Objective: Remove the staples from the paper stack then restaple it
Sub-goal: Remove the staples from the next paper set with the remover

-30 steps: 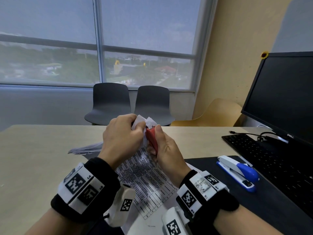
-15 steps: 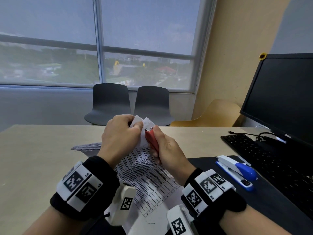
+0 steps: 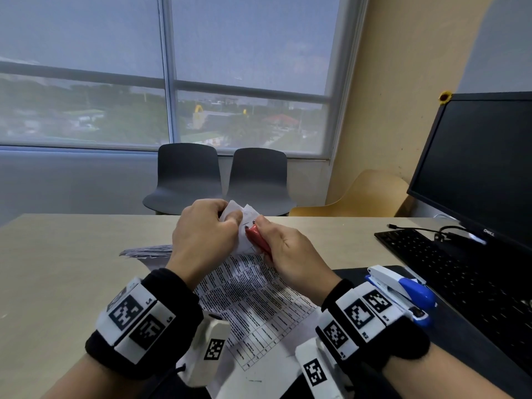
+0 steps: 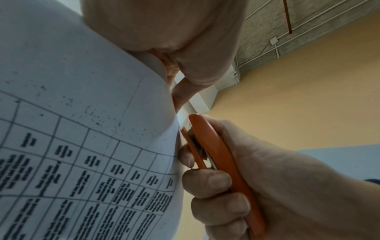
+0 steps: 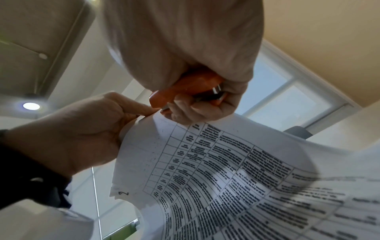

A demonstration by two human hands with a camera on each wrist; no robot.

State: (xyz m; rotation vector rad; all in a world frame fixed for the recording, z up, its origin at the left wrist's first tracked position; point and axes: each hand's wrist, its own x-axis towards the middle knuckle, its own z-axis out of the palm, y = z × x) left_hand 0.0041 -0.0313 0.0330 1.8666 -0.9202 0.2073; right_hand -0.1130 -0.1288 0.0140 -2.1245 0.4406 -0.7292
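A printed paper stack (image 3: 253,300) with table text curves up from the desk, its top corner raised. My left hand (image 3: 207,228) pinches that corner (image 3: 234,210) between thumb and fingers. My right hand (image 3: 288,251) grips an orange-red staple remover (image 3: 257,239), whose tip meets the pinched corner. The left wrist view shows the staple remover (image 4: 218,155) against the paper's edge (image 4: 172,139), my right fingers (image 4: 211,181) curled round it. The right wrist view shows the remover (image 5: 189,87) in my fist above the paper (image 5: 226,170). No staple is visible.
A blue and white stapler (image 3: 403,292) lies on a dark mat (image 3: 460,349) to the right. A black keyboard (image 3: 460,272) and monitor (image 3: 483,162) stand at the far right. More sheets (image 3: 146,251) lie on the desk behind my left hand. Chairs stand past the table.
Both hands have stayed together at the paper's raised corner, shifting slightly. The remover's tip remains against the corner and both grips are the same.
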